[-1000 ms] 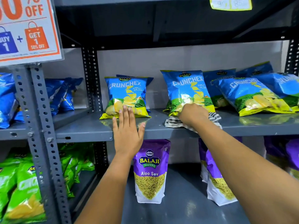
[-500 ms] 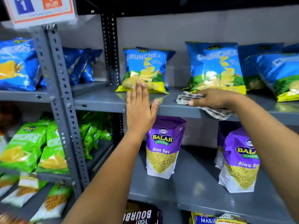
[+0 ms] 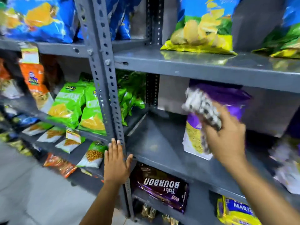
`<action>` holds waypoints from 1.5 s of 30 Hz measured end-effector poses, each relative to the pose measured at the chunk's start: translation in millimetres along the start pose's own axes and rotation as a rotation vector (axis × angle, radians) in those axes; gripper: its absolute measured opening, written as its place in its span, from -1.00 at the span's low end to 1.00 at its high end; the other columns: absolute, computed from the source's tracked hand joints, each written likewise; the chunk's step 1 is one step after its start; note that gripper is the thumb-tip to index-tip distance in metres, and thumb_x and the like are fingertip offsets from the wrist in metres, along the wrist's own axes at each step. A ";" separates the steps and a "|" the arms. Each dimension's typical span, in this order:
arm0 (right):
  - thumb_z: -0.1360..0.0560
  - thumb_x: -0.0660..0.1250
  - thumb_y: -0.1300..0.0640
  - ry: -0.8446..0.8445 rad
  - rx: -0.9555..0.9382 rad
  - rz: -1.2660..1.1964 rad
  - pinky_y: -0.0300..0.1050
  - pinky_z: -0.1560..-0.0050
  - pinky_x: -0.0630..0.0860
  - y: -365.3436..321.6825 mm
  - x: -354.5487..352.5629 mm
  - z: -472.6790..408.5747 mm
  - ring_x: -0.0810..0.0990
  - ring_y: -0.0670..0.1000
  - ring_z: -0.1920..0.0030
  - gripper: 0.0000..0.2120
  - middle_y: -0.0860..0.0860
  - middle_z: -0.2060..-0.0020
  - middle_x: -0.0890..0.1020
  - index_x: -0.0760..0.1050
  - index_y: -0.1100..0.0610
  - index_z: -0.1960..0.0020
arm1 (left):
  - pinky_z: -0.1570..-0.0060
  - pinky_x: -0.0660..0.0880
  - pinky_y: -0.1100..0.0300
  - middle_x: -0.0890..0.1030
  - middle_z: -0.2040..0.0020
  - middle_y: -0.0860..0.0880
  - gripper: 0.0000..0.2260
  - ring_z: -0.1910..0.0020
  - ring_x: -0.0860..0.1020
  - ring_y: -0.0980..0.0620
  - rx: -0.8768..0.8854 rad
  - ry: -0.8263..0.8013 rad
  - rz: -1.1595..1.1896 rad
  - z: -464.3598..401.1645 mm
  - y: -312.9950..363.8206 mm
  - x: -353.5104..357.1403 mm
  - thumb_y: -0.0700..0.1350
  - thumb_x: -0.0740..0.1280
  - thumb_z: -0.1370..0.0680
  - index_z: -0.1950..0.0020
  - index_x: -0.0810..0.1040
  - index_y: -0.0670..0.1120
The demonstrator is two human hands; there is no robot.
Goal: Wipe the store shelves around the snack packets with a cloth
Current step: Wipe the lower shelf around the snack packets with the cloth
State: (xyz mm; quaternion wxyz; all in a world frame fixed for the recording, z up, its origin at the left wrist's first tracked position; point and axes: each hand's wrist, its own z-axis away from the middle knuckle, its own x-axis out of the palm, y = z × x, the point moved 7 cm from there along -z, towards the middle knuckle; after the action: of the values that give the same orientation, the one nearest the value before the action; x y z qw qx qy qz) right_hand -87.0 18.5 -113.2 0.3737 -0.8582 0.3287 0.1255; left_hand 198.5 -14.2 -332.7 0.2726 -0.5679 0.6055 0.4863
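Observation:
My right hand [image 3: 227,138] grips a bunched black-and-white striped cloth [image 3: 201,106] in the air above the middle grey shelf [image 3: 155,143], right in front of a purple Aloo Sev packet [image 3: 227,101]. My left hand [image 3: 116,163] rests flat, fingers spread, on the shelf's front edge at the slotted upright post [image 3: 105,78]. On the upper shelf [image 3: 194,64] stand blue-and-yellow chip bags [image 3: 201,25].
Green packets [image 3: 78,108] and orange ones [image 3: 35,85] fill the neighbouring rack to the left. A Bourbon biscuit pack [image 3: 162,187] and yellow Marie packs [image 3: 237,211] lie on the lower shelf. More purple packets [image 3: 285,164] blur at the right. Tiled floor [image 3: 32,200] lies below left.
My view dropped from the upper shelf to the middle one. My right hand lifted the cloth off the upper shelf and brought it down; my left hand moved down to the lower shelf edge.

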 end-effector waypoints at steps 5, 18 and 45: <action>-0.41 0.27 -0.15 -0.112 0.508 -0.293 -0.17 0.06 0.33 55.1 110.3 60.3 0.56 0.07 0.08 -0.74 0.00 0.22 0.60 0.51 0.00 0.04 | -0.36 -0.09 0.05 0.27 -0.42 -0.31 -0.33 -0.40 0.14 -0.20 0.055 -0.030 -0.027 -31.0 -11.6 18.6 0.21 -0.19 -0.58 -0.42 0.13 -0.30; -0.50 0.25 0.00 -0.134 0.728 -0.307 -0.07 -0.01 0.41 89.1 192.8 36.0 0.55 0.08 0.05 -0.88 0.09 0.13 0.61 0.49 0.04 0.08 | -0.38 -0.26 -0.12 -0.37 -0.49 -0.06 -0.38 -0.48 -0.26 -0.03 0.111 0.243 0.094 -38.8 -9.7 27.9 0.21 -0.18 -0.58 -0.48 -0.31 -0.12; -0.50 -0.20 -0.22 -0.778 0.427 0.276 0.25 -0.21 0.40 210.4 330.1 -58.9 0.44 0.40 -0.20 -0.22 0.42 -0.27 0.42 0.31 0.44 -0.27 | -0.42 -0.05 -0.11 -0.33 -0.51 -0.01 -0.34 -0.49 -0.21 -0.04 0.059 0.607 0.204 -94.1 -18.2 -2.3 0.19 -0.04 -0.59 -0.49 -0.30 -0.10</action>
State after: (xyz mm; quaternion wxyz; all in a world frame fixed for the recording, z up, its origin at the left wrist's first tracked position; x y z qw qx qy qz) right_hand 21.1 -285.7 -342.4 0.6175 -0.5994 0.2938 0.4161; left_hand 237.3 -95.6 -300.1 0.0456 -0.6152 0.7268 0.3020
